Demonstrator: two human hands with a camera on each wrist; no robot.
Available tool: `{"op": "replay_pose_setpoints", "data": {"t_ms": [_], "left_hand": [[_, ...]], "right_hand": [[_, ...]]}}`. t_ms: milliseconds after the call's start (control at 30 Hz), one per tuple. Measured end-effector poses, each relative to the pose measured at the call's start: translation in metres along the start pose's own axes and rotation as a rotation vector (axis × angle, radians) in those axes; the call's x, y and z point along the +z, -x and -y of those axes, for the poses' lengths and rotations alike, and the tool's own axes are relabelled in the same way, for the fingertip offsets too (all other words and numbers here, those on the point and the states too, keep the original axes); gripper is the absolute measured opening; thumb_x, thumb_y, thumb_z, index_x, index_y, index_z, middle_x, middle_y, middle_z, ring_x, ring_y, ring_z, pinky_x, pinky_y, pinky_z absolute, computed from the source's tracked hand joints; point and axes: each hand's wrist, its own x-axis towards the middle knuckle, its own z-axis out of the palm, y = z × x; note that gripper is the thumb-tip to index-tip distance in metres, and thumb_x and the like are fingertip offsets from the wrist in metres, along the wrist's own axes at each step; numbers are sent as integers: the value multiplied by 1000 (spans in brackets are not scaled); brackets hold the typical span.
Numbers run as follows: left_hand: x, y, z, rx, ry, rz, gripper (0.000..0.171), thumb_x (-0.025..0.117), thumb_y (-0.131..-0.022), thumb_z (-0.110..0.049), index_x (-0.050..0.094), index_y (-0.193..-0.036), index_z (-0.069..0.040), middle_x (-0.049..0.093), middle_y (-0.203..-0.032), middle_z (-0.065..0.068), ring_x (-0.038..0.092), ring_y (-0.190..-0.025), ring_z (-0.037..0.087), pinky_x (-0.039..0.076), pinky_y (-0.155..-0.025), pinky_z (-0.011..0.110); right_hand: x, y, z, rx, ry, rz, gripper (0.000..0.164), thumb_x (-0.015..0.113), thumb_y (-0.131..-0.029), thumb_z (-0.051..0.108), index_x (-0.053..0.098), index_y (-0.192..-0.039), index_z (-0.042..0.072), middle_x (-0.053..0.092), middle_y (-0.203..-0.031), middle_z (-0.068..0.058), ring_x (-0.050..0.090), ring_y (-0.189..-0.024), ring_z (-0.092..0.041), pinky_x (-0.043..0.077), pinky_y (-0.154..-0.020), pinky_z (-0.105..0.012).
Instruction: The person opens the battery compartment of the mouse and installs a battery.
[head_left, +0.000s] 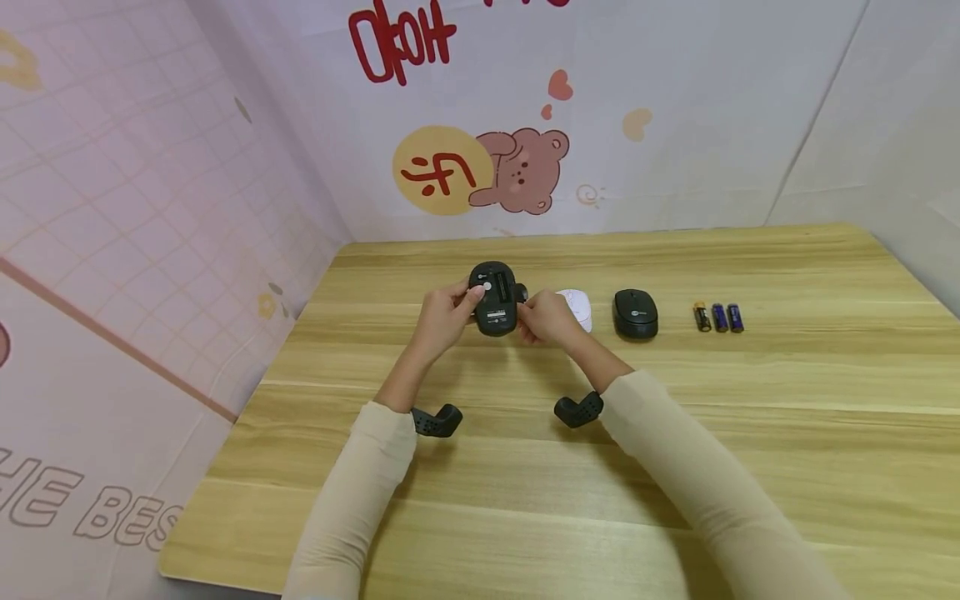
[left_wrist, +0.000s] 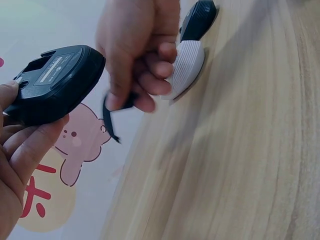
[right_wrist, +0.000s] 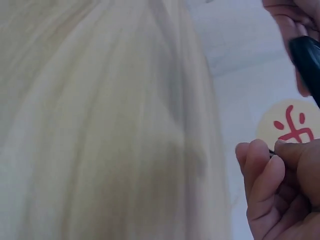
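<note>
My left hand [head_left: 444, 316] grips a black computer mouse [head_left: 497, 321] above the table, thumb on its underside, which faces me. A battery slot lies uncovered on that underside, and I see no battery in it. Just right of the mouse, my right hand [head_left: 547, 318] pinches a small black battery cover [head_left: 521, 292]. In the left wrist view the cover [left_wrist: 108, 120] hangs from the right thumb and fingers, apart from the mouse [left_wrist: 75, 75]. The right wrist view shows only a sliver of the cover between the fingertips; the mouse [right_wrist: 307, 65] is partly cut off there.
A white mouse [head_left: 577, 307] lies on the wooden table [head_left: 495, 508], partly behind the right hand. To its right sits another black mouse [head_left: 635, 315]. Farther right are three batteries in a row, one black and orange [head_left: 702, 317], two blue [head_left: 720, 317]. Behind the table hangs a printed cloth.
</note>
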Motion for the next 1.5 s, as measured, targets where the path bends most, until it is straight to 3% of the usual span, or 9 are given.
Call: {"op": "replay_pose_setpoints", "data": {"t_ms": [133,367,600,767,933,1067,1200,1500], "left_hand": [[-3,7,-20,-1,-23,-10,36,50,-96,-10,50,-124,12,62,-103,28,64,-89,34,54,-73,39],[-5,7,-22,-2,-11,-15,35,50,-96,-10,52,-123,12,63,-102,27,64,-89,33,54,-72,34],[-6,-7,18,-15,-10,-42,39,53,-95,-19,53,-125,6,64,-101,23,66,-87,27,54,-66,24],[-9,-7,19,-21,4,-42,40,53,-95,-18,52,-126,7,63,-104,24,66,-89,28,54,-66,23],[-9,-7,20,-20,15,-44,40,53,-95,-19,52,-126,7,64,-103,24,66,-88,28,55,-67,28],[-6,-7,20,-16,12,-29,40,53,-95,-19,54,-125,7,65,-101,23,66,-86,27,55,-69,32],[-3,-6,20,-14,22,-16,40,53,-95,-20,54,-124,6,65,-101,22,66,-86,26,55,-67,28],[2,-6,19,-19,2,-8,39,53,-95,-20,54,-125,5,65,-100,20,66,-85,25,54,-66,24]], "right_hand": [[10,-5,-5,24,18,21,45,45,-99,21,67,-70,-6,61,-53,-5,61,-47,-15,48,-43,-21],[22,-9,-13,73,12,39,46,45,-98,23,64,-62,1,58,-47,-2,57,-42,-10,46,-41,-20],[24,-7,-12,129,121,25,48,44,-98,24,62,-59,4,54,-46,-1,51,-37,-8,41,-37,-18],[23,-4,-8,110,298,13,53,45,-98,27,59,-51,8,49,-41,1,45,-34,-9,34,-38,-19],[22,-1,-8,95,403,33,57,44,-98,28,55,-45,9,46,-39,1,43,-36,-11,32,-40,-21],[22,0,-10,106,432,53,60,45,-98,30,52,-42,10,44,-38,1,41,-36,-11,29,-38,-20],[23,0,-13,102,432,38,61,47,-97,32,53,-41,10,44,-38,1,40,-36,-11,29,-37,-20],[24,1,-12,130,435,12,52,51,-95,30,59,-51,6,47,-39,1,42,-36,-11,29,-37,-20]]}}
